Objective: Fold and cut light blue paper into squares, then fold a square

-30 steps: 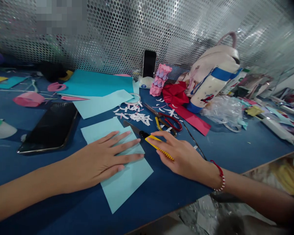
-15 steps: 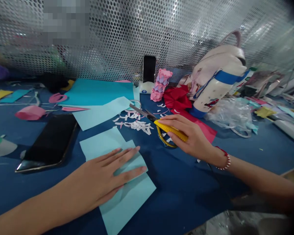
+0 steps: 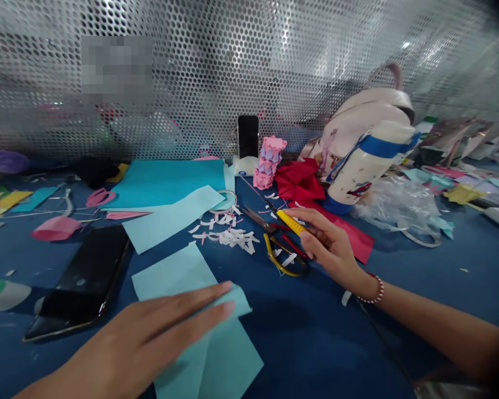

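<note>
My left hand is over light blue paper, palm down with its fingers stretched out. A narrower light blue piece lies on top of that paper, partly hidden by the fingers. In my right hand is a yellow craft knife with a ridged handle, its dark tip pointing away and to the left. Just below it, scissors with yellow and red handles lie on the blue table, beside a heap of white paper scraps.
A black phone lies at left. Behind are turquoise sheets, a light blue strip, a pink folded-paper column and an upright phone. Red folded paper, a bottle and a backpack stand at right.
The camera view has tilted up. My right hand has lifted the knife clear, so more of the scissors shows. My left hand has drawn back towards me over the paper.
</note>
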Available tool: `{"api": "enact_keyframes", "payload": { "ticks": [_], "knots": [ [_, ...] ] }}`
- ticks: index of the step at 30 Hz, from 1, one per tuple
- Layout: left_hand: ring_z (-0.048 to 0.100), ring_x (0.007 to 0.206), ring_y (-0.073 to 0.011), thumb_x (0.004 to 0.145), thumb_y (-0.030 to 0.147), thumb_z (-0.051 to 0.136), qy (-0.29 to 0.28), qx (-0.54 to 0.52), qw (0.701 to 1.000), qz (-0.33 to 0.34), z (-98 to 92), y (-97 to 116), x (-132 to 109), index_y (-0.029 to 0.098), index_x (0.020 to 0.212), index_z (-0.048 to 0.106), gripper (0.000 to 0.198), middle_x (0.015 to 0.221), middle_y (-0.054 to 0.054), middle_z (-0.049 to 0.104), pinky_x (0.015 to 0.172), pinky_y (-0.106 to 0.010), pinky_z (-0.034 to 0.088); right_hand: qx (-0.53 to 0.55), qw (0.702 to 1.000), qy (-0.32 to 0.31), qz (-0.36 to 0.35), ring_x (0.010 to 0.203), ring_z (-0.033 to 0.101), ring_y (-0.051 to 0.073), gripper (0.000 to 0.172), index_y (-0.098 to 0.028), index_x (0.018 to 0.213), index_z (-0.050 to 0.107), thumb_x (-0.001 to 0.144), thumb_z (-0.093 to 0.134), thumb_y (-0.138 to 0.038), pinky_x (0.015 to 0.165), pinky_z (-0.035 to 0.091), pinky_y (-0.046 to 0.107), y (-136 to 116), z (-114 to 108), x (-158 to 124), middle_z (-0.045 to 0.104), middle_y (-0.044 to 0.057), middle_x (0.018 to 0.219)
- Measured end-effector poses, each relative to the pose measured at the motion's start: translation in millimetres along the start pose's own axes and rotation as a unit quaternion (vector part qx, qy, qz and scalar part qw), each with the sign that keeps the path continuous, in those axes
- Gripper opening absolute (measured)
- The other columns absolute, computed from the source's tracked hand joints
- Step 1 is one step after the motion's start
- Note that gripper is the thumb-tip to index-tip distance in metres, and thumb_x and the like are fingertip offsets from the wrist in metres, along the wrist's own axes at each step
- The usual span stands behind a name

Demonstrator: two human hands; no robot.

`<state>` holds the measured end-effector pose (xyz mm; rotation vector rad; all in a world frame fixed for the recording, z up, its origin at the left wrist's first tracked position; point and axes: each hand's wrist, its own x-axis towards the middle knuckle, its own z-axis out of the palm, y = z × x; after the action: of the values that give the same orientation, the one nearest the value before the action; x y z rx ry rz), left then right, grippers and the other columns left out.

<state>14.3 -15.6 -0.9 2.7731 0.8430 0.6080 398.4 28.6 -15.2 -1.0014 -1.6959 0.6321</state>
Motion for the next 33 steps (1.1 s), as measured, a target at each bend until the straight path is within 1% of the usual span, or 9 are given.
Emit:
{"api": "enact_keyframes", "payload": {
  "ticks": [3,5,9,11,15,20,23,28,33],
  "knots": [
    [0.079,0.132,-0.017,0.118,0.031,0.048,0.041,-0.03,0.998,-0.029,-17.3,-23,28,0.064,0.17,0.039,0.062,0.161,0.019,0.067,0.116,-0.026,0.06,0.065,0.995,0.005,0.078,0.05,0.047,0.007,0.036,-0.025,0.143,0.075,0.111,0.067,-0.039,0.044,0.039,0.023,3,0,0,0.077,0.005,0.095],
    [0.081,0.131,-0.0235,0.11,0.042,0.066,0.105,-0.043,0.991,-0.074,-30.6,-39,50,0.068,0.159,0.053,0.057,0.152,0.023,0.072,0.118,-0.036,0.063,0.099,0.989,-0.003,0.114,0.045,0.039,0.008,0.041,-0.022,0.145,0.073,0.111,0.068,-0.044,0.041,0.03,0.022,4,1,-1,0.06,-0.004,0.066],
    [0.064,0.153,-0.0373,0.08,0.064,0.091,0.184,-0.164,0.94,-0.236,-52.1,-65,89,0.054,0.139,0.078,0.061,0.15,0.017,0.076,0.136,-0.051,0.044,0.114,0.984,-0.008,0.138,0.046,0.038,0.01,0.046,-0.021,0.143,0.072,0.109,0.069,-0.051,0.043,0.028,0.023,3,1,-2,0.049,-0.008,0.056],
    [0.064,0.153,-0.0381,0.082,0.06,0.094,0.169,-0.209,0.922,-0.281,-55.6,-76,105,0.045,0.149,0.073,0.071,0.15,0.007,0.078,0.128,-0.052,0.055,0.109,0.985,-0.007,0.131,0.047,0.038,0.01,0.046,-0.021,0.143,0.072,0.109,0.069,-0.052,0.043,0.028,0.023,1,1,-2,0.049,-0.008,0.058],
    [0.083,0.102,-0.0284,0.101,0.045,0.082,0.115,-0.324,0.887,-0.308,-44.1,-96,135,0.026,0.161,0.059,0.067,0.127,-0.009,0.082,0.086,-0.047,0.073,0.098,0.99,0.015,0.1,0.049,0.039,0.011,0.045,-0.022,0.145,0.07,0.111,0.068,-0.052,0.044,0.028,0.025,-3,0,-3,0.051,-0.006,0.062],
    [0.076,0.115,-0.0271,0.108,0.041,0.076,0.086,-0.362,0.892,-0.256,-13.1,-115,182,0.022,0.146,0.066,0.044,0.142,-0.012,0.072,0.096,-0.048,0.069,0.093,0.993,0.05,0.058,0.056,0.047,0.008,0.04,-0.029,0.149,0.066,0.112,0.067,-0.045,0.046,0.035,0.027,-4,4,-8,0.075,0.007,0.115],
    [0.073,0.127,-0.0315,0.106,0.04,0.079,0.084,-0.321,0.927,-0.177,5.4,-117,213,0.021,0.148,0.066,0.048,0.15,-0.013,0.068,0.105,-0.055,0.065,0.105,0.992,0.061,0.031,0.057,0.048,0.006,0.037,-0.031,0.148,0.065,0.112,0.067,-0.041,0.046,0.04,0.027,-4,5,-10,0.068,0.012,0.151],
    [0.069,0.135,-0.0336,0.106,0.042,0.078,0.013,-0.248,0.969,0.005,42.1,-100,254,0.021,0.145,0.068,0.046,0.153,-0.013,0.067,0.113,-0.06,0.06,0.097,0.992,0.077,0.001,0.059,0.053,0.008,0.037,-0.033,0.149,0.062,0.113,0.066,-0.041,0.05,0.049,0.029,-9,5,-13,0.068,0.011,0.153],
    [0.069,0.135,-0.0337,0.106,0.044,0.078,-0.077,-0.188,0.974,0.098,69.7,-86,267,0.021,0.146,0.068,0.046,0.154,-0.013,0.067,0.114,-0.06,0.06,0.053,0.996,0.069,-0.025,0.067,0.063,0.013,0.039,-0.031,0.149,0.061,0.113,0.064,-0.046,0.058,0.059,0.034,-13,3,-14,0.066,0.014,0.155]
  ]
}}
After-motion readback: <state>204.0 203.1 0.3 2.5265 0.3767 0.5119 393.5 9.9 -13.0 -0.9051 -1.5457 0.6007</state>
